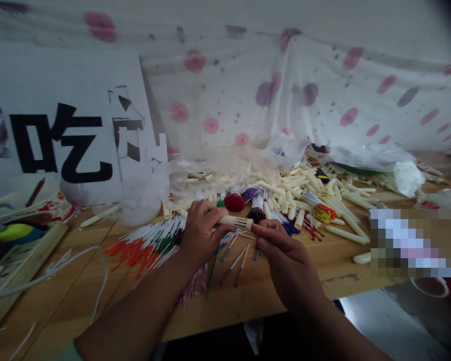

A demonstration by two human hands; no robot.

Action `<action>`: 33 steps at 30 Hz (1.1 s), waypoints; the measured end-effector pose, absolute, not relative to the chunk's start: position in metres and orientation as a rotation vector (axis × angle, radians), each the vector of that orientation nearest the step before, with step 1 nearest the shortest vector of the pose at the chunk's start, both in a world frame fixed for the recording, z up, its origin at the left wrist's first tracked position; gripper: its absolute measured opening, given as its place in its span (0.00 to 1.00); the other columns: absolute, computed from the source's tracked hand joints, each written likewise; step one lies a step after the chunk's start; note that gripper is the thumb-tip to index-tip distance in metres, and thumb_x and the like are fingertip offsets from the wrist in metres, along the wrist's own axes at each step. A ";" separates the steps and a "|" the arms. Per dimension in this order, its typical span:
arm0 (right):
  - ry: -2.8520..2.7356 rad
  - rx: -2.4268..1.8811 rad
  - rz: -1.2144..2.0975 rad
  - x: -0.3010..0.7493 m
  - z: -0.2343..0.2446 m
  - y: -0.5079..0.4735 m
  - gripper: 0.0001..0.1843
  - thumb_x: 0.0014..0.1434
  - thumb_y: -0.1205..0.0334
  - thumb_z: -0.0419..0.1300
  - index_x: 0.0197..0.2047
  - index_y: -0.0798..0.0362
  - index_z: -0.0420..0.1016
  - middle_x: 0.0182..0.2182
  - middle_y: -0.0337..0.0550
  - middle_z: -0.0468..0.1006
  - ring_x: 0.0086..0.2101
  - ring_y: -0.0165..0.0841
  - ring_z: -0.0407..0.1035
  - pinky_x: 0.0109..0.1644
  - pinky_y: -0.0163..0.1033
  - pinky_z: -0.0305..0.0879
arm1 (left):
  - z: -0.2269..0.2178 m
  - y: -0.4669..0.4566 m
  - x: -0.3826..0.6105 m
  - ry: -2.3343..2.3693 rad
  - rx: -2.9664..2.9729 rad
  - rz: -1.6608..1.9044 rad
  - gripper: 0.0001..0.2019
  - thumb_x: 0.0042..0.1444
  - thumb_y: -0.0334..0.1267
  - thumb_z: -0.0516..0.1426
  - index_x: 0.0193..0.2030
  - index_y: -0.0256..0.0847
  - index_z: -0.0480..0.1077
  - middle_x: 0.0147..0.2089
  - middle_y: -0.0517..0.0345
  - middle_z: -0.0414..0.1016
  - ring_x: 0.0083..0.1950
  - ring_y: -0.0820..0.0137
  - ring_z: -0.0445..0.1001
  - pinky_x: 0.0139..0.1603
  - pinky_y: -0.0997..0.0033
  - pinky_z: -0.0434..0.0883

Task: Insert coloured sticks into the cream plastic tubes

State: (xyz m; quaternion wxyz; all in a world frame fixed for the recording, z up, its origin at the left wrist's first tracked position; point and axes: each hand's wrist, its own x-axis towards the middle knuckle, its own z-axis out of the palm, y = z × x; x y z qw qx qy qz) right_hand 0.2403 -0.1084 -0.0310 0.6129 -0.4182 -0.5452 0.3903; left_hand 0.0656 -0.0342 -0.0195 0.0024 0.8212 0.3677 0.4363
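My left hand (200,231) is closed around a cream plastic tube (236,221) with small slots, holding it level above a wooden table (78,296). My right hand (285,260) is closed in a pinch at the tube's right end; what its fingertips hold is too small to make out. Below and left of both hands lie several thin white sticks with orange, green, blue and pink tips (146,245). Just behind the hands are bundles of coloured-tip sticks, among them a red bundle (234,202) and a purple one (251,193).
A heap of cream tubes (304,188) covers the table's far right, beside clear plastic bags (376,160). A spotted white sheet (285,85) hangs behind, with a white sign bearing black characters (60,140) at left. A white cord (71,260) loops across the left of the table.
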 end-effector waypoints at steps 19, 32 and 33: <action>-1.314 -1.014 0.823 0.241 -0.028 -0.108 0.12 0.56 0.63 0.58 0.43 0.43 0.78 0.41 0.43 0.70 0.41 0.33 0.66 0.45 0.44 0.65 | -0.022 -0.031 0.068 1.061 2.390 1.238 0.26 0.54 0.62 0.48 0.34 0.40 0.73 0.32 0.55 0.67 0.39 0.65 0.64 0.41 0.65 0.61; -1.407 -1.244 0.097 0.316 -0.023 -0.118 0.05 0.55 0.64 0.59 0.36 0.48 0.74 0.33 0.41 0.74 0.35 0.33 0.69 0.38 0.41 0.66 | -0.035 -0.028 0.067 0.696 1.771 0.889 0.28 0.52 0.66 0.46 0.37 0.40 0.66 0.33 0.56 0.63 0.33 0.70 0.62 0.35 0.70 0.62; -1.511 -1.295 0.075 0.323 -0.025 -0.117 0.04 0.55 0.64 0.59 0.35 0.49 0.75 0.31 0.41 0.74 0.33 0.33 0.69 0.37 0.40 0.66 | -0.036 -0.028 0.067 0.685 1.729 0.913 0.29 0.50 0.67 0.48 0.36 0.40 0.66 0.33 0.56 0.64 0.33 0.70 0.62 0.35 0.69 0.62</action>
